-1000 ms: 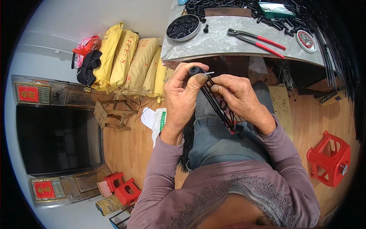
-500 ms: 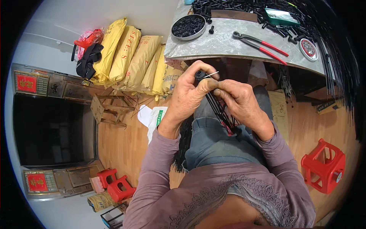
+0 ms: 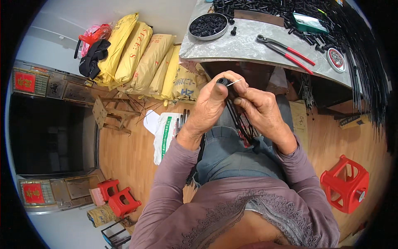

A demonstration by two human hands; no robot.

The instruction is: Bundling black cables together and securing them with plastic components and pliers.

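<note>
In front of the table edge, my left hand (image 3: 209, 103) is closed around a round black plastic piece (image 3: 222, 81) with a hole in its end. A thin silvery wire (image 3: 235, 82) sticks out beside that piece, near my left index finger. My right hand (image 3: 263, 110) is pinched close against the left fingers; whatever lies between its fingertips is too small or hidden to make out. Below both hands, several thin black rods (image 3: 238, 120) run down over my lap, their upper ends hidden by my fingers.
On the grey marbled table (image 3: 253, 45) are a round tin (image 3: 208, 26) of small black parts, red-handled pliers (image 3: 286, 53), a green tray (image 3: 310, 23) and a small white dish (image 3: 336, 59). Yellow sacks (image 3: 137, 54) lean on the wall. Red stools (image 3: 346, 182) stand on the floor.
My left thumb has swung away from the right fingertips and now lies against the black piece. The right hand stays pinched close by. The whole view has shifted slightly.
</note>
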